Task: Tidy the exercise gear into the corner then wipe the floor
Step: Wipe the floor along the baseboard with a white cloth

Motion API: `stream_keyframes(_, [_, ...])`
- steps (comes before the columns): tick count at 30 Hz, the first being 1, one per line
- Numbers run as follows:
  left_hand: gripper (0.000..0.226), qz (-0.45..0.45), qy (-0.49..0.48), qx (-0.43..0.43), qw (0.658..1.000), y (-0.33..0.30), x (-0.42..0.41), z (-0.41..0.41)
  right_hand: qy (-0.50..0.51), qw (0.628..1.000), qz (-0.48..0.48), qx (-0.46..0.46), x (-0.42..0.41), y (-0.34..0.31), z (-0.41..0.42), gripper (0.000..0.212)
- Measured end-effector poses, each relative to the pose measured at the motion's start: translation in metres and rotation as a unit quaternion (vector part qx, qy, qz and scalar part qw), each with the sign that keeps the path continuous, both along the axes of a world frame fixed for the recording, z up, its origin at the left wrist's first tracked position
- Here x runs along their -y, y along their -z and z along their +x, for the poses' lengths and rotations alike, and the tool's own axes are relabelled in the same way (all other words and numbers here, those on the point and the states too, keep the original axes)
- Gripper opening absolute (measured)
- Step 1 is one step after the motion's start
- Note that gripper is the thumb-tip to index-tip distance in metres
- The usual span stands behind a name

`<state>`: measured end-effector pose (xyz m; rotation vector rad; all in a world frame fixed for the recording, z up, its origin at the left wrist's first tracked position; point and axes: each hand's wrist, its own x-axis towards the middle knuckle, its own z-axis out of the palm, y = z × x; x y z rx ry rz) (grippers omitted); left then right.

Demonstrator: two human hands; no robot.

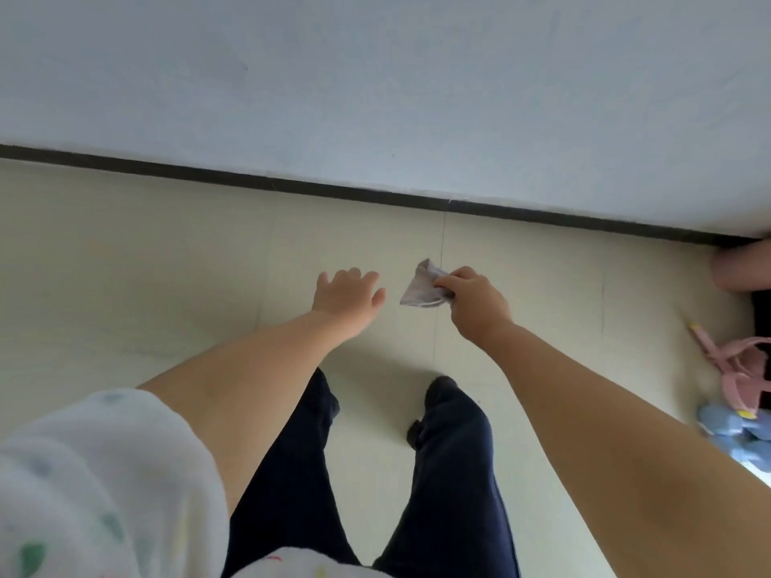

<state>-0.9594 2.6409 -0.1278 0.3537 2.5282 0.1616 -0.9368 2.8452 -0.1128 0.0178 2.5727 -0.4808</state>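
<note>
Here, right hand (475, 300) pinches cloth (421, 284).

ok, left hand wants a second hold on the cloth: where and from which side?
Best bet is the free pointed corner of the cloth, which sticks out up and left of the right hand that pinches its bunched end. Come from the left: the open left hand is already on that side, and nothing lies between them.
</note>
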Motion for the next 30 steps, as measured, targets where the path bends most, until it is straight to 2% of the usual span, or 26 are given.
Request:
stream_keyframes(7, [0.046,-0.038,-0.035,-0.048,0.997,-0.07,0.055,0.048,0.021,1.0,-0.014,-0.018,0.046,-0.052,0.035,0.039])
stream_keyframes(10, [0.046,-0.055,-0.122,-0.054,0.99,-0.088,0.074,0.08,-0.05,0.998,-0.018,-0.04,0.058,-0.063,0.045,0.041])
stream_keyframes(14, [0.049,-0.044,-0.28,-0.06,0.957,-0.106,0.088,0.158,-0.191,0.98,0.012,-0.056,0.076,-0.08,0.06,0.056])
stream_keyframes(17, [0.054,-0.085,-0.38,-0.054,0.92,-0.108,0.099,0.223,-0.303,0.951,0.014,-0.065,0.103,-0.09,0.075,0.061])
stream_keyframes(21, [0.056,-0.086,-0.519,-0.042,0.85,-0.115,0.106,0.304,-0.466,0.882,0.005,-0.076,0.165,-0.094,0.111,0.057])
stream_keyframes(27, [0.058,-0.085,-0.656,-0.01,0.75,-0.118,0.118,0.404,-0.622,0.78,-0.023,-0.064,0.26,-0.102,0.194,0.057])
stream_keyframes(30, [0.058,-0.078,-0.693,-0.003,0.716,-0.117,0.139,0.448,-0.657,0.751,-0.016,-0.065,0.302,-0.097,0.232,0.05])
